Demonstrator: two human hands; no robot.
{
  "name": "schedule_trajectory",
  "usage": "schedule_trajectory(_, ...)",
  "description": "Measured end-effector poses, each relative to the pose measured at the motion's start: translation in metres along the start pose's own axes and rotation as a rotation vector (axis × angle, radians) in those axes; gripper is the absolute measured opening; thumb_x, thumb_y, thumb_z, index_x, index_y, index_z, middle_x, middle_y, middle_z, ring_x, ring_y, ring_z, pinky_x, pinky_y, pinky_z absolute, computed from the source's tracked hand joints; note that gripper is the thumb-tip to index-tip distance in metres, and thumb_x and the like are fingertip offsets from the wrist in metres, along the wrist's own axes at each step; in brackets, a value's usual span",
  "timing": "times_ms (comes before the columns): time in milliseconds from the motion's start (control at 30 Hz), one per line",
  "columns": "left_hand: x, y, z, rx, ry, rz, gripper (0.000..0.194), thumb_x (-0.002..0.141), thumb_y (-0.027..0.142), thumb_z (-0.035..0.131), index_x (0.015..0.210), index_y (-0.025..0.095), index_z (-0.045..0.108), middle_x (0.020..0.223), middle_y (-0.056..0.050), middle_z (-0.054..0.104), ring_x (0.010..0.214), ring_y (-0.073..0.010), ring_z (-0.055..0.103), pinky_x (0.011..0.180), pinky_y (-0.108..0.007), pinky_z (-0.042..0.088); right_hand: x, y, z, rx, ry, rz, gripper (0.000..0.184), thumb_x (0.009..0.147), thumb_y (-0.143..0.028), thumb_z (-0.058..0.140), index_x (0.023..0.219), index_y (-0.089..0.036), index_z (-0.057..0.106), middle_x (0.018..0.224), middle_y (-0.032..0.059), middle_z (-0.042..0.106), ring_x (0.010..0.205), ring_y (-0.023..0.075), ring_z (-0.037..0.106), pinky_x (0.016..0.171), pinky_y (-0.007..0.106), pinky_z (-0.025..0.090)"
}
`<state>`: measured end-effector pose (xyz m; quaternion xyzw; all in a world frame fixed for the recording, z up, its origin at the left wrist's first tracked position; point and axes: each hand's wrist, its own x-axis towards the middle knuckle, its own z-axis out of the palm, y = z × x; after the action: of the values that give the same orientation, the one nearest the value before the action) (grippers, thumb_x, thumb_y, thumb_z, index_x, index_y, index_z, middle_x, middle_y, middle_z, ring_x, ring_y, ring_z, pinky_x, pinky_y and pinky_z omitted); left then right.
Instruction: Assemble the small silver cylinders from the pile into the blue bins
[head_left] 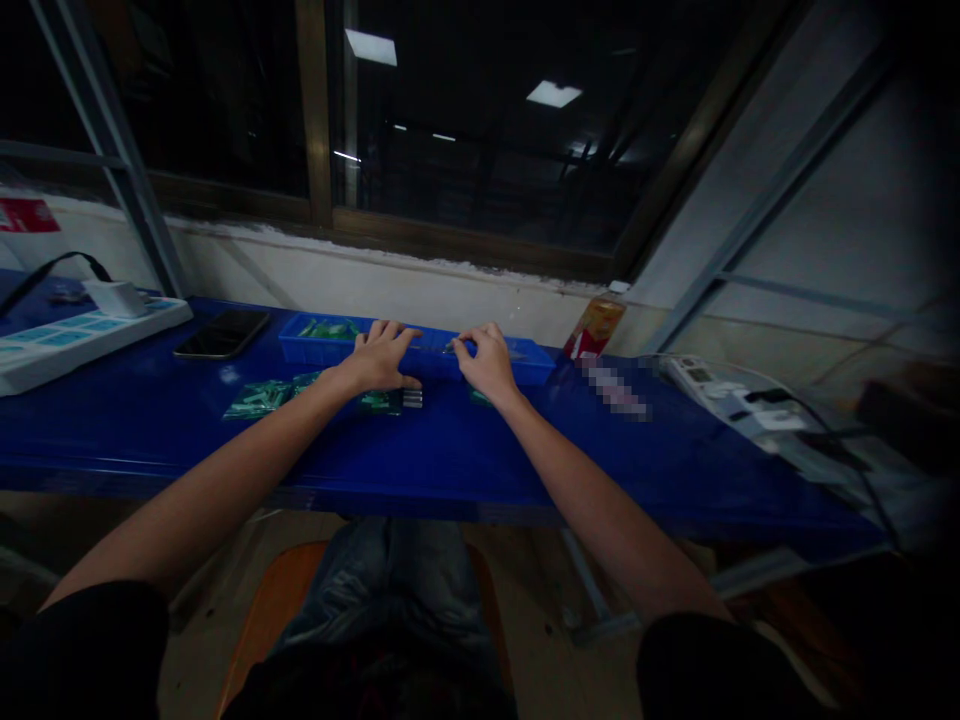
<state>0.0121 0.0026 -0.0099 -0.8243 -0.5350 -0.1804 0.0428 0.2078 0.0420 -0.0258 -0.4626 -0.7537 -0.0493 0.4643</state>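
A long blue tray [319, 350] with compartments lies along the back of the blue table, green pieces [330, 328] in its left end. My left hand [382, 357] reaches over the tray's front edge, fingers spread. Its thumb is close to several small silver metal pieces [412, 397] that stick out beside green board-like pieces [380, 403]. At the tray's right part, my right hand [487, 362] has thumb and fingers pinched together; whatever is between them is too small to name. Another green piece [480, 397] lies partly hidden under this hand.
On the left are a flat pile of green pieces [256, 399], a phone [223, 333] and a white power strip [97, 335]. A drink bottle [598, 325] stands at the back right, near another power strip [731, 400] with cables. The wall and window rise behind the tray.
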Motion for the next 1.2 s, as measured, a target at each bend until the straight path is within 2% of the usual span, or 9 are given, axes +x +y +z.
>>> schedule_trajectory(100, 0.0, 0.0, 0.003, 0.034, -0.019, -0.016, 0.075, 0.067, 0.045, 0.064, 0.131, 0.022, 0.034, 0.131, -0.017, 0.039, 0.122, -0.0388, 0.028, 0.09, -0.055, 0.032, -0.001, 0.003, 0.003, -0.042, -0.022, 0.033, 0.016, 0.077, -0.03, 0.054, 0.076, -0.017, 0.063, 0.081, 0.0073, 0.05, 0.086, 0.0232, 0.05, 0.081, 0.04, 0.041)
schedule_trajectory(200, 0.0, 0.0, 0.003, 0.047, 0.039, -0.022, 0.058, 0.073, 0.038, 0.059, 0.126, 0.022, 0.041, 0.126, -0.015, 0.044, 0.12, -0.0372, 0.031, 0.089, -0.053, 0.034, -0.001, 0.005, 0.004, -0.075, -0.041, 0.049, 0.017, 0.076, -0.032, 0.055, 0.076, -0.018, 0.064, 0.081, 0.0072, 0.05, 0.087, 0.024, 0.049, 0.081, 0.042, 0.04)
schedule_trajectory(333, 0.004, 0.0, -0.003, -0.033, 0.098, 0.034, 0.029, 0.077, 0.03, 0.053, 0.104, 0.017, 0.055, 0.103, -0.011, 0.06, 0.102, -0.0279, 0.05, 0.085, -0.041, 0.041, 0.0, 0.008, 0.004, -0.081, -0.059, 0.05, 0.016, 0.077, -0.028, 0.052, 0.072, -0.018, 0.064, 0.077, 0.0062, 0.051, 0.084, 0.0228, 0.05, 0.081, 0.041, 0.041)
schedule_trajectory(467, 0.005, 0.0, -0.003, -0.104, -0.03, 0.073, 0.019, 0.077, 0.027, 0.051, 0.091, 0.021, 0.061, 0.081, -0.004, 0.067, 0.074, -0.0201, 0.061, 0.07, -0.03, 0.045, 0.001, 0.008, 0.004, -0.075, -0.078, 0.066, 0.017, 0.077, -0.027, 0.051, 0.07, -0.018, 0.064, 0.075, 0.006, 0.053, 0.083, 0.0226, 0.051, 0.081, 0.041, 0.041)
schedule_trajectory(600, 0.001, -0.001, 0.003, 0.019, -0.182, 0.069, 0.018, 0.071, 0.031, 0.059, 0.085, 0.023, 0.067, 0.084, -0.007, 0.069, 0.073, -0.0209, 0.062, 0.065, -0.029, 0.045, 0.001, 0.006, 0.005, -0.052, -0.093, 0.063, 0.019, 0.077, -0.031, 0.051, 0.069, -0.018, 0.064, 0.075, 0.0063, 0.055, 0.082, 0.0226, 0.051, 0.081, 0.042, 0.041)
schedule_trajectory(700, 0.0, -0.002, 0.004, 0.063, -0.215, 0.043, 0.017, 0.071, 0.03, 0.058, 0.081, 0.022, 0.069, 0.081, -0.008, 0.069, 0.07, -0.0204, 0.062, 0.064, -0.028, 0.045, 0.0, 0.003, 0.004, -0.036, -0.076, 0.055, 0.019, 0.077, -0.03, 0.051, 0.07, -0.018, 0.064, 0.076, 0.0065, 0.057, 0.083, 0.0221, 0.052, 0.081, 0.041, 0.04)
schedule_trajectory(867, 0.002, -0.004, 0.003, 0.032, -0.138, 0.038, 0.018, 0.073, 0.034, 0.057, 0.078, 0.022, 0.069, 0.076, -0.009, 0.068, 0.068, -0.0217, 0.062, 0.064, -0.031, 0.045, 0.0, -0.009, -0.003, 0.051, -0.065, -0.051, 0.018, 0.079, -0.027, 0.049, 0.07, -0.018, 0.062, 0.071, 0.0041, 0.059, 0.074, 0.018, 0.053, 0.076, 0.034, 0.041)
schedule_trajectory(1067, 0.006, -0.001, -0.003, -0.136, 0.092, 0.114, 0.027, 0.082, 0.033, 0.043, 0.086, 0.018, 0.066, 0.084, -0.009, 0.068, 0.074, -0.021, 0.061, 0.067, -0.031, 0.044, -0.007, -0.027, -0.004, 0.177, -0.224, -0.224, 0.018, 0.075, -0.021, 0.052, 0.092, -0.019, 0.059, 0.071, 0.0004, 0.056, 0.071, 0.0143, 0.053, 0.07, 0.027, 0.041)
schedule_trajectory(1200, 0.005, 0.002, -0.009, -0.197, 0.14, 0.151, 0.03, 0.084, 0.033, 0.04, 0.084, 0.016, 0.065, 0.077, -0.009, 0.067, 0.068, -0.0187, 0.06, 0.065, -0.03, 0.043, -0.009, -0.026, -0.001, 0.193, -0.241, -0.247, 0.024, 0.073, -0.018, 0.052, 0.096, -0.02, 0.057, 0.072, -0.0002, 0.054, 0.071, 0.0141, 0.052, 0.068, 0.026, 0.041)
